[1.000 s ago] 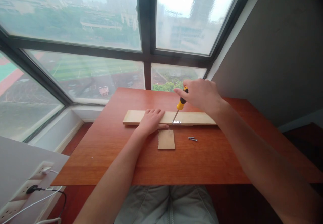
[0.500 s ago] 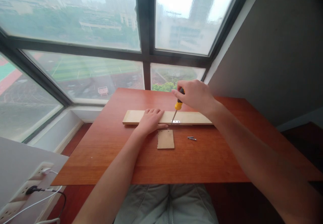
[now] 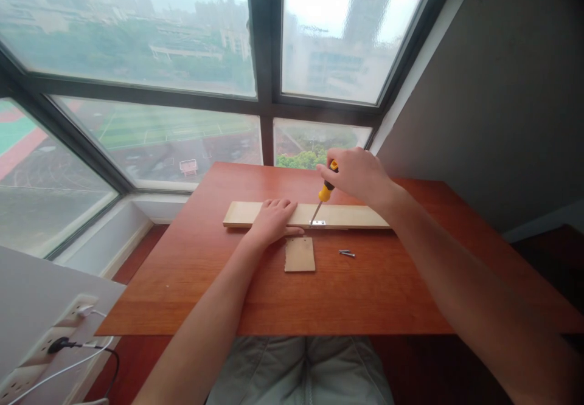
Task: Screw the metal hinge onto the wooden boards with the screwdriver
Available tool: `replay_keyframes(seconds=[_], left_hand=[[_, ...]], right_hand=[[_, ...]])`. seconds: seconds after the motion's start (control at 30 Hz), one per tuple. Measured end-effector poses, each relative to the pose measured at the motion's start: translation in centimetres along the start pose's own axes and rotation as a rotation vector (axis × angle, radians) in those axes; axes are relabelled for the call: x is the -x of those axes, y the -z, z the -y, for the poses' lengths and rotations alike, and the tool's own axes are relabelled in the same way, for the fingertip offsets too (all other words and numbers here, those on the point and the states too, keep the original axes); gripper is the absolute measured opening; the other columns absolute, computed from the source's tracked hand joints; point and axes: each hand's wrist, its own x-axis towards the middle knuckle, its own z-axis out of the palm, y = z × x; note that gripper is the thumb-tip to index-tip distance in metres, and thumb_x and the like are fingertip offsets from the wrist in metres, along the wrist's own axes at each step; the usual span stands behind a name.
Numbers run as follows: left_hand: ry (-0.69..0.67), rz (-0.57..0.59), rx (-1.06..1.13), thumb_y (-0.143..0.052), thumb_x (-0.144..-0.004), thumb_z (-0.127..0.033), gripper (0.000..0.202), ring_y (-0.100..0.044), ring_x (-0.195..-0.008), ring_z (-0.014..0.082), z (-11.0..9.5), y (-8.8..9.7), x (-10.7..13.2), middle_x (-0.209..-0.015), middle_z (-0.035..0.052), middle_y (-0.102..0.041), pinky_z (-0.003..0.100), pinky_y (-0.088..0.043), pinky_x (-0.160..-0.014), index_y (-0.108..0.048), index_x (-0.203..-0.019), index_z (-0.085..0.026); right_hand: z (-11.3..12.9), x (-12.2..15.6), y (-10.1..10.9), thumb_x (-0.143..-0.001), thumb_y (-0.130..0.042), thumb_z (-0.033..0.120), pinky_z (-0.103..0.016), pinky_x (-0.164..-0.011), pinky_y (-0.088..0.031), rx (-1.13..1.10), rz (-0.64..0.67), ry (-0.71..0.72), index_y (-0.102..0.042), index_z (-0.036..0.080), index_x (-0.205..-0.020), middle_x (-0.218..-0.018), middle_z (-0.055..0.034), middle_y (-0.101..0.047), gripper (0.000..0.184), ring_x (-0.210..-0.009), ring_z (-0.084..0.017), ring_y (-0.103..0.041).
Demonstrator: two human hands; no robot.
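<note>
A long pale wooden board (image 3: 246, 211) lies across the table. My left hand (image 3: 274, 219) grips it from above, with the fingers toward the far edge and the thumb along the near edge. My right hand (image 3: 358, 174) is closed round the yellow and black handle of a screwdriver (image 3: 325, 192). The shaft slants down to the left, and its tip meets the left end of a small silver metal plate (image 3: 318, 223) on the board's near edge. Whether a screw is under the tip, I cannot tell. My right forearm covers the board's right end.
A small square wooden piece (image 3: 300, 255) lies in front of the board. Two or so loose screws (image 3: 347, 253) are to its right. The reddish-brown table (image 3: 205, 308) stands by a large window (image 3: 182, 131). At the lower left are wall sockets (image 3: 50, 344) with plugged-in cables.
The screwdriver leans a little more to the right, and my right hand has turned slightly on its handle. My left hand stays on the board. The whole view has shifted a little.
</note>
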Motion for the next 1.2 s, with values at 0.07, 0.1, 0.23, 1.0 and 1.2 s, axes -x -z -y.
replay_keyframes(seconds=[0.07, 0.1, 0.23, 1.0, 1.2], left_hand=[[-0.008, 0.001, -0.006, -0.064, -0.075, -0.069, 0.073, -0.054, -0.113, 0.0308, 0.0, 0.0, 0.0, -0.12, 0.0123, -0.06, 0.04, -0.035, -0.096, -0.047, -0.129, -0.023], [-0.009, 0.0, -0.01, -0.065, -0.075, -0.068, 0.074, -0.054, -0.113, 0.0309, -0.1, 0.0, 0.0, -0.12, 0.0123, -0.06, 0.04, -0.035, -0.096, -0.047, -0.13, -0.023], [0.001, -0.005, -0.023, -0.065, -0.076, -0.066, 0.07, -0.054, -0.112, 0.0305, -0.3, 0.1, 0.0, -0.118, 0.0123, -0.06, 0.04, -0.035, -0.095, -0.049, -0.127, -0.021], [-0.001, 0.023, -0.019, -0.063, -0.078, -0.065, 0.066, -0.053, -0.115, 0.031, -0.1, 0.0, -0.1, -0.123, 0.0124, -0.059, 0.04, -0.035, -0.096, -0.048, -0.128, -0.024], [0.003, 0.018, -0.014, -0.063, -0.079, -0.065, 0.065, -0.053, -0.117, 0.0312, -0.1, 0.0, -0.1, -0.122, 0.0122, -0.059, 0.04, -0.035, -0.097, -0.048, -0.128, -0.024]], right_hand=[[0.1, -0.1, -0.3, -0.083, -0.052, 0.035, -0.031, -0.056, -0.03, -0.099, -0.005, 0.043, -0.06, 0.023, -0.079, -0.065, -0.0024, -0.059, 0.015, -0.061, -0.018, -0.051], [0.2, -0.1, -0.3, -0.081, -0.054, 0.03, -0.03, -0.057, -0.033, -0.168, 0.005, 0.077, -0.06, 0.023, -0.084, -0.068, -0.0018, -0.061, 0.01, -0.063, -0.017, -0.052], [0.2, 0.1, -0.1, -0.073, -0.059, 0.021, -0.03, -0.064, -0.039, -0.356, 0.056, 0.174, -0.057, 0.022, -0.101, -0.088, -0.0023, -0.066, 0.029, -0.075, -0.017, -0.057], [1.1, 1.5, -5.1, -0.09, -0.05, 0.033, -0.034, -0.082, -0.047, -0.665, -0.408, 0.031, -0.054, 0.026, -0.108, -0.098, -0.0031, -0.063, 0.02, -0.087, -0.019, -0.059], [1.1, 0.7, -6.1, -0.089, -0.049, 0.029, -0.029, -0.066, -0.05, -1.102, -0.245, -0.011, -0.046, 0.027, -0.111, -0.093, 0.0005, -0.06, 0.023, -0.074, -0.014, -0.06]])
